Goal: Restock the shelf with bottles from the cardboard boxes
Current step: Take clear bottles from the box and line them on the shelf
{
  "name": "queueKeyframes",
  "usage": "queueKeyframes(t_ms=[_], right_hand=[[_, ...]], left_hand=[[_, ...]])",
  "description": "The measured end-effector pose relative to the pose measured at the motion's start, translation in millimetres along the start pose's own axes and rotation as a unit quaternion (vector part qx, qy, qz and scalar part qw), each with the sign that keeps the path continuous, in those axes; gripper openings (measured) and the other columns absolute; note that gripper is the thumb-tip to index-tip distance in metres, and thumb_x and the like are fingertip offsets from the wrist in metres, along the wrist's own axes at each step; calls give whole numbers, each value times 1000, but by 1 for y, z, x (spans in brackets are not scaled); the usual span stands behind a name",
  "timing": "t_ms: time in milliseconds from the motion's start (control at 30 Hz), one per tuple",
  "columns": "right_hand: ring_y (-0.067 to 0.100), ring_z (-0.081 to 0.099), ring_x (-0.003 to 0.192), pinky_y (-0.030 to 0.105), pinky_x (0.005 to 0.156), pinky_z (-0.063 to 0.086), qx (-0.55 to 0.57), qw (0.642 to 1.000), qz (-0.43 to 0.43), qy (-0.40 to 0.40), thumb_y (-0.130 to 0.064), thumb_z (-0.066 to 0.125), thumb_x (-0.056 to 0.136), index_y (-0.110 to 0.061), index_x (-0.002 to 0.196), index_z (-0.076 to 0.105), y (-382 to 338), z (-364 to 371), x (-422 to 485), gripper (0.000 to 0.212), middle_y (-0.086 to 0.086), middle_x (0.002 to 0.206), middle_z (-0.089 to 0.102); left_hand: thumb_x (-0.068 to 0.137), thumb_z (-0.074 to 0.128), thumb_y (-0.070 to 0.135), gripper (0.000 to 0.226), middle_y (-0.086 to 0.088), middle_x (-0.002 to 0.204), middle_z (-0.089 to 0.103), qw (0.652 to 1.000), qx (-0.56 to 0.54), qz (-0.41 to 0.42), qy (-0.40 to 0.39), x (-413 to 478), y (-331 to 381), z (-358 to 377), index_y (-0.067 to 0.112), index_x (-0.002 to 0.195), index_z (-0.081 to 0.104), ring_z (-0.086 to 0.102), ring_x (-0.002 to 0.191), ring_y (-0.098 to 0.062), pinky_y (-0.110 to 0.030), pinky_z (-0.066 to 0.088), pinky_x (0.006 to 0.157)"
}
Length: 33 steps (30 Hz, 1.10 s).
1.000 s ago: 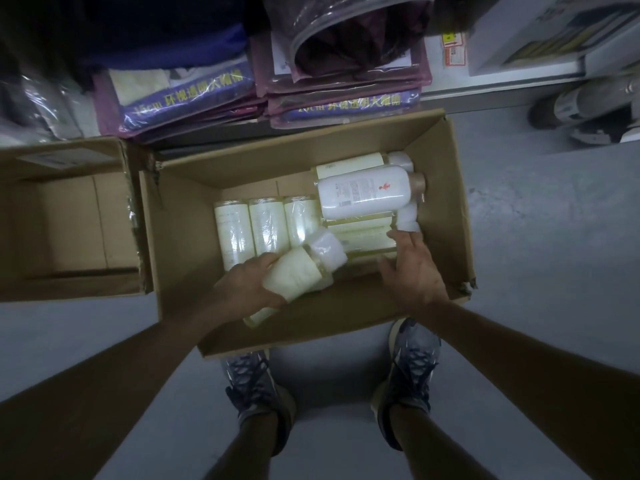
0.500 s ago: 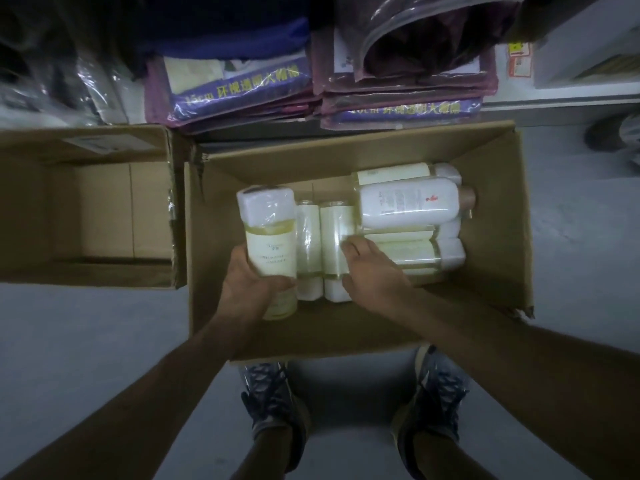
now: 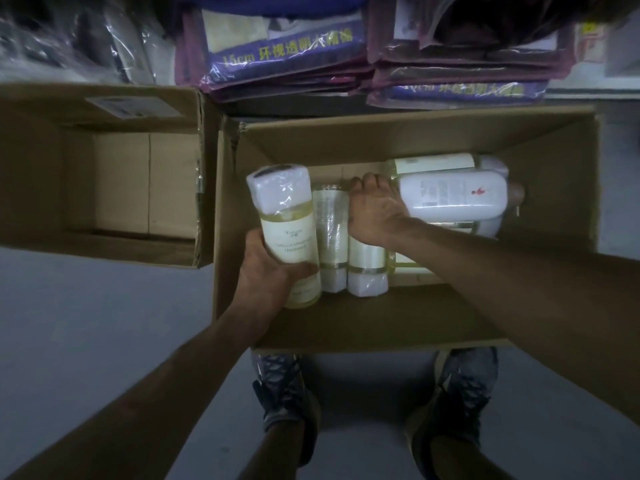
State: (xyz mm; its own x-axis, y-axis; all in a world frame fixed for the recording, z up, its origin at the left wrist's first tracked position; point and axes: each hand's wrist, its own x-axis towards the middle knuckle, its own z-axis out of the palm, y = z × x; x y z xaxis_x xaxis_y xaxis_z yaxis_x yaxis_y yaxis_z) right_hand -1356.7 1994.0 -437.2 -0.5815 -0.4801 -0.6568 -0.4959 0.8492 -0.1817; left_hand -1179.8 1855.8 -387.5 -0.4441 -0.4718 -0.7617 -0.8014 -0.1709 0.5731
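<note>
An open cardboard box [image 3: 408,143] stands on the floor in front of my feet, with several plastic-wrapped bottles lying inside. My left hand [image 3: 266,275] grips a pale yellow bottle with a white cap [image 3: 287,226] at its lower half, held at the left side of the box. My right hand [image 3: 374,209] lies over the far end of a wrapped bottle [image 3: 367,261] in the middle of the box, fingers curled over it. Another wrapped bottle [image 3: 330,233] lies between the two. A white bottle with a red mark [image 3: 453,195] rests on top of other bottles at the right.
A second cardboard box [image 3: 104,178], holding nothing, stands to the left, touching the first. Stacked purple plastic-wrapped packages [image 3: 284,53] fill the low shelf behind both boxes. My two shoes [image 3: 284,396] are on the grey floor just below the box.
My left hand has turned its bottle upright and drawn it to the box's left side. My right hand has moved from the box's near right to the far end of the middle bottle.
</note>
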Motion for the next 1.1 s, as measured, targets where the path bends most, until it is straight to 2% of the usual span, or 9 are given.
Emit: queueKeyframes(t_ms=[233,367,433,533,633,767,933,1033,1100], right_hand=[[41,48,126,44,99,48,33,998,-44,-6,-15,61,88,-6,140,54,4,-21,-21,53,16,135,45],[36,43,126,40,101,46,0,998,-59,11,-23,64,93,-8,106,62,2,-26,-40,20,14,134,43],[36,39,129,44,106,48,-29,998,-60,15,-31,68,93,-6,112,64,0,-29,-47,31,16,139,39],[42,39,134,48,100,47,-35,999,-34,4,-44,70,89,-12,140,52,-6,-35,-49,63,20,146,42],[42,52,126,46,99,38,-49,998,-26,-29,-50,70,87,-13,140,42,-11,-40,-43,69,16,125,64],[38,52,131,49,109,40,-60,995,-9,-76,-54,79,81,-14,147,39,-11,-45,-41,87,16,140,53],[27,62,109,38,85,56,-124,960,-40,-246,-40,87,77,-18,121,69,-22,-48,-59,53,5,119,62],[27,68,106,41,94,61,-149,938,-16,-314,-35,88,77,-14,97,66,-26,-35,-71,36,4,114,67],[27,66,116,42,103,57,-132,942,19,-307,-39,83,86,-15,100,66,-20,-19,-80,33,4,123,67]], left_hand=[[67,100,22,87,11,124,65,1000,18,1,-18,-14,3,-5,36,134,45,63,111,-8,-35,57,82],[67,100,23,88,13,122,64,1000,24,1,-19,-21,3,-9,37,134,44,62,108,-5,-27,53,73],[66,100,23,89,12,122,65,1000,25,-1,-15,-23,3,-10,36,134,45,64,108,-6,-28,53,73],[65,101,24,88,12,120,66,999,31,-2,-12,-26,1,-12,35,134,46,65,106,-6,-27,54,73],[65,100,25,86,13,118,65,999,42,-5,-7,-29,0,-14,35,131,46,64,104,-4,-25,51,69],[67,100,26,85,13,119,66,999,50,-6,-14,-33,0,-15,34,132,45,64,104,-4,-26,52,70],[68,99,23,86,12,119,65,998,57,-2,-16,-43,2,-13,34,132,44,63,104,-4,-27,53,71],[69,98,23,85,9,121,64,998,64,-2,-19,-49,4,-11,33,132,42,65,108,-12,-31,56,76],[71,98,23,84,7,122,64,997,68,1,-19,-50,5,-10,32,133,42,65,111,-16,-38,59,84]])
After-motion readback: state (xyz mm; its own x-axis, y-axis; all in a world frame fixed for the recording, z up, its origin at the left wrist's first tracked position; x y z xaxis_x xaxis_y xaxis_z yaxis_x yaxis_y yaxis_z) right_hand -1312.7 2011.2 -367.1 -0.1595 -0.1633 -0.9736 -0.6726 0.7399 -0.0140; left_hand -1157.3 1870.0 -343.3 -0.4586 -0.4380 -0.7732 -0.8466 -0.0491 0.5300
